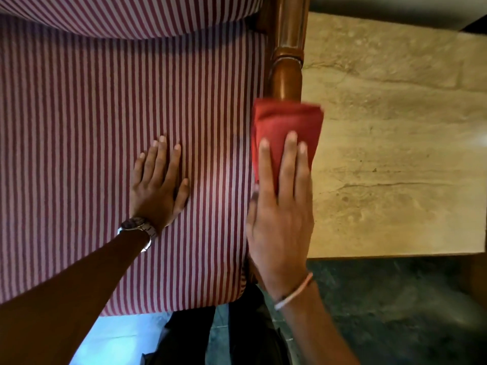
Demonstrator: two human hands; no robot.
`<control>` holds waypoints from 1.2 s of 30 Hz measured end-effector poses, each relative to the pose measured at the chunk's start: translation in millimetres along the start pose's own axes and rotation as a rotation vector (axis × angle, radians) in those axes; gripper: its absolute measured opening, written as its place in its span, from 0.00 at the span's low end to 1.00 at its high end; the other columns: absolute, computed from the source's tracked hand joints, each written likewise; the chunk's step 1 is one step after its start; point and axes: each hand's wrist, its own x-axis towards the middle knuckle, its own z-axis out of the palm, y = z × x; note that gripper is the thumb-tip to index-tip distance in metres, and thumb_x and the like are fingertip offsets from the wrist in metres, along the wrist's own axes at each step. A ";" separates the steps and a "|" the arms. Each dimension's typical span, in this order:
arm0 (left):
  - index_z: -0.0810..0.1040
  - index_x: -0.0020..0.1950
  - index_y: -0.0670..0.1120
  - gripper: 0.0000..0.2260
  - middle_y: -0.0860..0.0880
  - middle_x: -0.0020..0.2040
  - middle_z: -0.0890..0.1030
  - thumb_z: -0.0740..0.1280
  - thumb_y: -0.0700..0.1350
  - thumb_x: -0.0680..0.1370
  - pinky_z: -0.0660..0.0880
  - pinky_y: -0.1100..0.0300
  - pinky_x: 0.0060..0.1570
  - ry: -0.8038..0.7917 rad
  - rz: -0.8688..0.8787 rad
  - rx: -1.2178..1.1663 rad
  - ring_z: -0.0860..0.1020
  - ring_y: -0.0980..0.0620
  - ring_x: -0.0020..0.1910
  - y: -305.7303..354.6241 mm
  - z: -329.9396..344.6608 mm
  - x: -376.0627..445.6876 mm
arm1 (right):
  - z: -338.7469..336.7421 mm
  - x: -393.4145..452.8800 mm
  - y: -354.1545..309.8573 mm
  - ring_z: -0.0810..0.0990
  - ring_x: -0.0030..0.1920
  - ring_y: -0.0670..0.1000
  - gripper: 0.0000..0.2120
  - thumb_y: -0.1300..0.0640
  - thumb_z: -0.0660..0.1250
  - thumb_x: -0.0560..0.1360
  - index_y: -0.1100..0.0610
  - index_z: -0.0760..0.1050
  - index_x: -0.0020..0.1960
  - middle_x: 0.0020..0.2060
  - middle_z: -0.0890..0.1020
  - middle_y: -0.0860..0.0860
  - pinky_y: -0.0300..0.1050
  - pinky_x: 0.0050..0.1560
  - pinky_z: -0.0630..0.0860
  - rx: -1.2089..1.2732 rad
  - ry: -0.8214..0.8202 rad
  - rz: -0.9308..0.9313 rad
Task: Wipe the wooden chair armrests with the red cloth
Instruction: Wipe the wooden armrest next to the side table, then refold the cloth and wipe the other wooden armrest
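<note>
A folded red cloth (287,122) lies over the polished wooden armrest (286,51) on the chair's right side. My right hand (280,214) lies flat on top of the cloth, fingers stretched forward and pressing it onto the wood. The part of the armrest under the cloth and hand is hidden. My left hand (158,185), with a metal watch at the wrist, rests palm down with fingers spread on the red-and-white striped seat cushion (79,154), to the left of the armrest. It holds nothing.
A striped back cushion (126,14) bulges over the seat at the top. Beige marble floor (395,127) spreads to the right of the armrest, turning to dark green tiles (395,312) nearer me. My dark trousers (224,335) show below the seat edge.
</note>
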 end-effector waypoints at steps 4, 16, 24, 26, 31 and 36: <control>0.61 0.81 0.41 0.30 0.35 0.81 0.61 0.56 0.55 0.83 0.61 0.39 0.78 -0.078 -0.142 -0.102 0.61 0.37 0.81 25.8 -21.7 8.1 | -9.0 -18.5 5.1 0.50 0.85 0.57 0.29 0.52 0.57 0.85 0.52 0.53 0.84 0.84 0.52 0.57 0.57 0.83 0.58 0.120 -0.023 -0.024; 0.76 0.45 0.50 0.17 0.59 0.32 0.79 0.65 0.63 0.78 0.71 0.68 0.29 -0.291 -0.467 -1.227 0.77 0.61 0.31 147.3 -149.9 40.6 | -42.2 46.3 77.3 0.87 0.45 0.42 0.11 0.53 0.70 0.73 0.54 0.83 0.54 0.44 0.90 0.44 0.36 0.41 0.82 1.357 -0.370 0.523; 0.77 0.57 0.48 0.10 0.46 0.36 0.80 0.69 0.51 0.80 0.78 0.43 0.39 -0.194 -0.490 -1.281 0.80 0.48 0.36 94.1 -188.5 35.7 | -74.9 50.2 17.9 0.88 0.52 0.45 0.10 0.52 0.70 0.75 0.52 0.84 0.55 0.51 0.89 0.47 0.36 0.48 0.83 1.307 -0.241 0.360; 0.77 0.55 0.50 0.08 0.49 0.36 0.79 0.69 0.52 0.80 0.79 0.43 0.39 -0.136 -0.498 -1.250 0.80 0.50 0.36 58.9 -202.4 27.9 | -77.9 49.2 -20.8 0.87 0.56 0.46 0.09 0.53 0.70 0.76 0.50 0.84 0.56 0.54 0.89 0.47 0.38 0.51 0.84 1.349 -0.259 0.321; 0.75 0.49 0.51 0.06 0.47 0.33 0.78 0.69 0.51 0.79 0.76 0.45 0.35 0.034 -0.504 -1.022 0.78 0.49 0.32 -51.6 -247.0 -0.5 | -76.4 47.0 -143.2 0.86 0.55 0.46 0.08 0.58 0.66 0.81 0.54 0.81 0.58 0.52 0.88 0.49 0.43 0.56 0.84 1.406 -0.341 0.193; 0.74 0.50 0.57 0.04 0.53 0.32 0.78 0.68 0.54 0.79 0.74 0.67 0.35 0.181 -0.573 -0.648 0.79 0.60 0.36 -188.3 -290.5 -38.5 | -60.6 52.3 -282.3 0.84 0.47 0.36 0.08 0.62 0.65 0.82 0.53 0.80 0.57 0.45 0.86 0.42 0.27 0.41 0.78 1.455 -0.585 0.036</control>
